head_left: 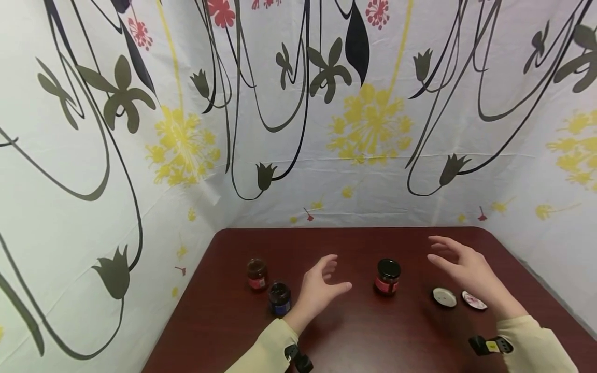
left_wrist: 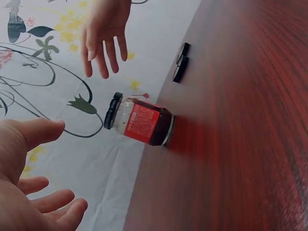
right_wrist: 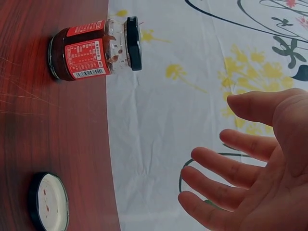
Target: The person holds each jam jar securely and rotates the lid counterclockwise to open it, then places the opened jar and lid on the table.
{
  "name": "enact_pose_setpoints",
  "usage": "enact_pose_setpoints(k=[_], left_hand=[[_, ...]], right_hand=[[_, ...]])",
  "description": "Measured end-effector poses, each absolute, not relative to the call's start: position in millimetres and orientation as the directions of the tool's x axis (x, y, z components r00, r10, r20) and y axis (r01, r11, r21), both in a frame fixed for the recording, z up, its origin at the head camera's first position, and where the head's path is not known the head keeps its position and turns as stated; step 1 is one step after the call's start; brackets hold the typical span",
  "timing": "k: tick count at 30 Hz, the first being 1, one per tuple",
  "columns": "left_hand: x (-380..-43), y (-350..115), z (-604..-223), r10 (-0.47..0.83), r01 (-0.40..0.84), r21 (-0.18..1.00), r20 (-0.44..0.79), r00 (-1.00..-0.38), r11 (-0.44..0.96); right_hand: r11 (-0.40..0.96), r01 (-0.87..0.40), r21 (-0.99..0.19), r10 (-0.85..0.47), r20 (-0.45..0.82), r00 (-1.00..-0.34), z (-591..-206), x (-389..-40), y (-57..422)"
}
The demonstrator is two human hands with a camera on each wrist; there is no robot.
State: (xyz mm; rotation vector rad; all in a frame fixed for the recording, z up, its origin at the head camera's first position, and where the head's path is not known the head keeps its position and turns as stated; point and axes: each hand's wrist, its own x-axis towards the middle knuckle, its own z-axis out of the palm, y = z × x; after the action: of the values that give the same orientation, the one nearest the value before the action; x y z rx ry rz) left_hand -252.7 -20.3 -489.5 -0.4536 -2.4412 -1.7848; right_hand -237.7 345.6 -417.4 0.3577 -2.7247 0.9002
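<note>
A glass jar (head_left: 387, 277) with a black lid and red label stands upright on the table, between the two hands and touched by neither. In the right wrist view the jar (right_wrist: 86, 50) shows dark contents and smears inside the glass. My left hand (head_left: 319, 290) hovers to its left, fingers relaxed and thumb apart, holding nothing. To its right my right hand (head_left: 471, 269) is raised above two jar lids, its fingers loosely spread. One lid (head_left: 444, 297) lies with its pale inside up; the other lid (head_left: 474, 300) sits beside it, partly patterned.
Two jars without lids stand at the left: a red-labelled jar (head_left: 257, 274) and a blue-labelled jar (head_left: 280, 299) close to the left forearm. The dark red wooden table (head_left: 354, 331) meets a flower-printed cloth (head_left: 289, 134) behind and at the sides.
</note>
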Motion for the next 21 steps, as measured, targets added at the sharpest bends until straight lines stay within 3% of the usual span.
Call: enact_pose_setpoints(k=[21], left_hand=[[-263,13,-515,0.232,0.281,0.92,0.22,-0.947,0.274]], right_hand=[[0.76,-0.32,-0.566,-0.195,0.271,-0.943,-432,-242,326]])
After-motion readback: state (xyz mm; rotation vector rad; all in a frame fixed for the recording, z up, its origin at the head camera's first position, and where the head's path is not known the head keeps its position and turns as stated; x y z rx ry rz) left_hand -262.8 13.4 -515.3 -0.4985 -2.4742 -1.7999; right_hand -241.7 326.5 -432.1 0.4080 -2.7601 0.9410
